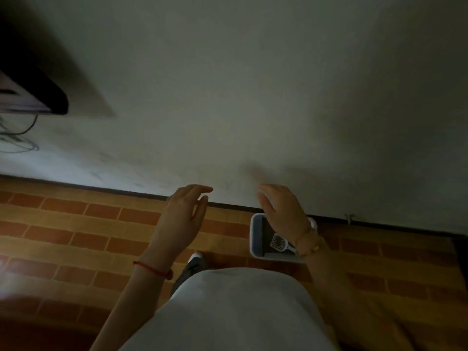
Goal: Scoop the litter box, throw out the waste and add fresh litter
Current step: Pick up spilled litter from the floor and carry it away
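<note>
A white-rimmed grey litter box (255, 235) stands on the floor against the wall, down to the right of my body. A white slotted scoop (279, 243) lies inside it. My right hand (283, 211) is raised in the air above the box, fingers relaxed and holding nothing; its wrist with a gold bracelet covers the box's right side. My left hand (181, 219) is held out at the same height, left of the box, fingers loosely bent and empty. The room is dim and the box's contents are hard to make out.
The floor is orange and red brick-pattern tile (76, 236), meeting a pale wall (228, 97) at a dark baseboard. A dark shelf or device with dangling cables (33, 97) hangs at upper left. My shoe (195, 260) shows below the left hand.
</note>
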`<move>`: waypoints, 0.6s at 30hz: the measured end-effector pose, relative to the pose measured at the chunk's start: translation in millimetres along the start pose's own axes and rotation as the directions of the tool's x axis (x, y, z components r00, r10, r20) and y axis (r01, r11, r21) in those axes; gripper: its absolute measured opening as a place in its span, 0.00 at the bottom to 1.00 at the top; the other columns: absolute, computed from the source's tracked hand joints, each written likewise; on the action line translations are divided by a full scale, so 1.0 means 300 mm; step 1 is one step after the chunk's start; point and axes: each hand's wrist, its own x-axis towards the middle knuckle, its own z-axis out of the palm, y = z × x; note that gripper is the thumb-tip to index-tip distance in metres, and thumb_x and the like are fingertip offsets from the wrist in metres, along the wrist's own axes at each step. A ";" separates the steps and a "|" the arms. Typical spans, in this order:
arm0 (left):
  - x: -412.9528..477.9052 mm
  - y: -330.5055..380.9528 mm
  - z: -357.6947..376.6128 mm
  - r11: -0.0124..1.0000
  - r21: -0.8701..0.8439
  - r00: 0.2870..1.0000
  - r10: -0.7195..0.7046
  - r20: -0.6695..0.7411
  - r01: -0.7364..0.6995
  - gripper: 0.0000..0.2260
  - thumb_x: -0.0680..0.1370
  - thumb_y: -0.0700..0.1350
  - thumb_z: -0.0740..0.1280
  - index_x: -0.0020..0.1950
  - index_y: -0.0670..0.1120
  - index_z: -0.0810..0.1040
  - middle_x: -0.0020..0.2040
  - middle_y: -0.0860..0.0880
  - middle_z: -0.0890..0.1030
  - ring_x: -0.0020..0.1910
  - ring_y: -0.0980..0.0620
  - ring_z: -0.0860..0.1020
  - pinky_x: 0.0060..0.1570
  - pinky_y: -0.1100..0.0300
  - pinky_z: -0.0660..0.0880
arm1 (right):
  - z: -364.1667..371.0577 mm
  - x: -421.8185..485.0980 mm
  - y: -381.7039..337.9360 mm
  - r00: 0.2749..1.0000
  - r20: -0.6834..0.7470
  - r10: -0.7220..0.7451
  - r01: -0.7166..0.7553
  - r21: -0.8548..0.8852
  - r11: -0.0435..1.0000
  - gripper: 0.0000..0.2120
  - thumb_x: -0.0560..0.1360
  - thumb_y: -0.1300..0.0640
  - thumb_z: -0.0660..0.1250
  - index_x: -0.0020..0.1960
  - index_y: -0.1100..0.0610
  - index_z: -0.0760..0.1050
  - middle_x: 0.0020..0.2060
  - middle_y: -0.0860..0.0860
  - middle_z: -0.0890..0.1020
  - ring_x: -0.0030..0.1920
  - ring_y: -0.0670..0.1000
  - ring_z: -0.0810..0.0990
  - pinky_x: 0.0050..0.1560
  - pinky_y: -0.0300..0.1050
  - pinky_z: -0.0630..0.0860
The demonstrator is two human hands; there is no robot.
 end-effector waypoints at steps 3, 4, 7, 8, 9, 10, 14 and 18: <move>0.064 -0.096 -0.075 0.994 0.051 0.993 0.093 0.070 -0.097 0.12 0.82 0.45 0.59 0.64 0.49 0.76 0.61 0.49 0.79 0.60 0.49 0.76 0.59 0.48 0.74 | 0.087 0.015 -0.090 0.991 -0.095 0.098 -0.092 0.067 0.994 0.28 0.77 0.44 0.51 0.66 0.62 0.72 0.63 0.58 0.77 0.65 0.58 0.73 0.68 0.52 0.67; 0.079 -0.129 -0.099 0.990 0.060 0.988 0.124 0.092 -0.130 0.12 0.82 0.45 0.59 0.64 0.49 0.76 0.61 0.49 0.79 0.60 0.49 0.76 0.60 0.47 0.74 | 0.114 0.012 -0.119 0.986 -0.113 0.124 -0.114 0.091 0.989 0.26 0.77 0.46 0.53 0.66 0.63 0.73 0.62 0.59 0.77 0.65 0.58 0.73 0.68 0.52 0.68; 0.112 -0.229 -0.160 0.976 0.072 0.969 0.193 0.152 -0.206 0.12 0.82 0.45 0.59 0.64 0.49 0.76 0.61 0.49 0.79 0.62 0.50 0.75 0.63 0.49 0.71 | 0.193 0.007 -0.207 0.967 -0.163 0.196 -0.174 0.143 0.974 0.24 0.77 0.49 0.55 0.65 0.64 0.74 0.61 0.60 0.78 0.63 0.60 0.74 0.66 0.53 0.70; 0.119 -0.261 -0.175 0.972 0.075 0.962 0.208 0.176 -0.224 0.13 0.83 0.45 0.58 0.65 0.49 0.76 0.62 0.49 0.79 0.62 0.50 0.75 0.64 0.49 0.71 | 0.219 -0.002 -0.235 0.956 -0.177 0.233 -0.206 0.161 0.965 0.24 0.77 0.49 0.56 0.64 0.64 0.74 0.60 0.60 0.79 0.63 0.60 0.75 0.65 0.54 0.71; 0.124 -0.289 -0.187 0.968 0.075 0.954 0.222 0.201 -0.241 0.13 0.83 0.46 0.58 0.65 0.49 0.76 0.63 0.50 0.78 0.63 0.50 0.75 0.64 0.49 0.70 | 0.245 -0.013 -0.255 0.943 -0.196 0.270 -0.235 0.183 0.955 0.24 0.77 0.49 0.56 0.64 0.63 0.74 0.60 0.59 0.79 0.62 0.59 0.75 0.65 0.54 0.71; 0.129 -0.317 -0.193 0.964 0.071 0.945 0.236 0.227 -0.258 0.13 0.83 0.46 0.58 0.65 0.49 0.75 0.63 0.50 0.78 0.63 0.50 0.74 0.64 0.49 0.70 | 0.266 -0.025 -0.269 0.928 -0.212 0.307 -0.265 0.206 0.942 0.24 0.77 0.48 0.55 0.64 0.63 0.74 0.59 0.59 0.79 0.62 0.58 0.75 0.65 0.54 0.71; 0.163 -0.389 -0.180 0.939 0.060 0.904 0.306 0.300 -0.338 0.12 0.82 0.45 0.59 0.63 0.49 0.76 0.60 0.49 0.80 0.60 0.49 0.76 0.61 0.48 0.72 | 0.334 -0.072 -0.276 0.878 -0.223 0.425 -0.374 0.235 0.897 0.26 0.77 0.45 0.54 0.65 0.61 0.74 0.60 0.57 0.79 0.61 0.57 0.76 0.64 0.53 0.71; 0.201 -0.421 -0.120 0.930 0.061 0.890 0.326 0.318 -0.362 0.11 0.82 0.43 0.60 0.62 0.48 0.77 0.59 0.49 0.80 0.59 0.48 0.77 0.58 0.53 0.70 | 0.384 -0.092 -0.230 0.855 -0.211 0.475 -0.426 0.239 0.873 0.25 0.78 0.45 0.56 0.63 0.63 0.74 0.57 0.59 0.79 0.58 0.57 0.77 0.61 0.55 0.74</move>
